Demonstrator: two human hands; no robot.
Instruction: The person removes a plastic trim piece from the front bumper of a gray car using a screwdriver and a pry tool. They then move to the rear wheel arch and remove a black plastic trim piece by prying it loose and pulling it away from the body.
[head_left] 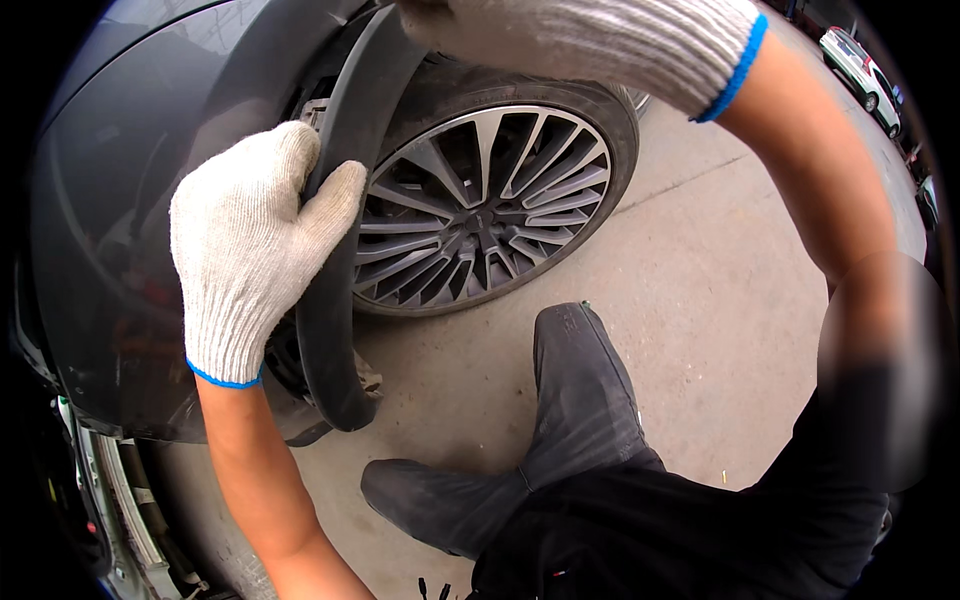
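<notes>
A dark grey, curved wheel arch trim (333,290) stands partly away from the grey car fender (110,210), with a gap between them. My left hand (245,225), in a white knitted glove with a blue cuff, grips the trim's edge, thumb on its outer face and fingers curled toward the gap. At the top, my right hand (510,35), gloved alike, reaches across to the trim's upper part. Its fingers are blurred and partly cut off by the picture's edge. Behind the trim is the car wheel (480,220) with a many-spoked grey rim.
My legs (575,390) are bent close to the wheel, above the concrete floor (700,300). At lower left, beside the fender, the car's front structure (130,500) lies exposed. A white car (862,75) stands far off at the upper right.
</notes>
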